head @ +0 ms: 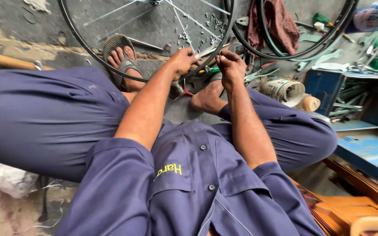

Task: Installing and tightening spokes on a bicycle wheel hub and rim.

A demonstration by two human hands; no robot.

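We hold the lower edge of a black wheel rim (pixel 93 53) with our left hand (pixel 183 61), its fingers (pixel 194 57) curled shut over the rim where thin metal spokes (pixel 181 21) run in from above. Just beside them, our right hand (pixel 229 66) pinches its fingertips (pixel 222 56) closed at the same stretch of rim, though we cannot tell what small part they grip. Below the fingers lies a green-handled tool (pixel 210 69); a tin can (pixel 282 90) lies on its side to their right, a sandalled foot (pixel 122 59) to their left.
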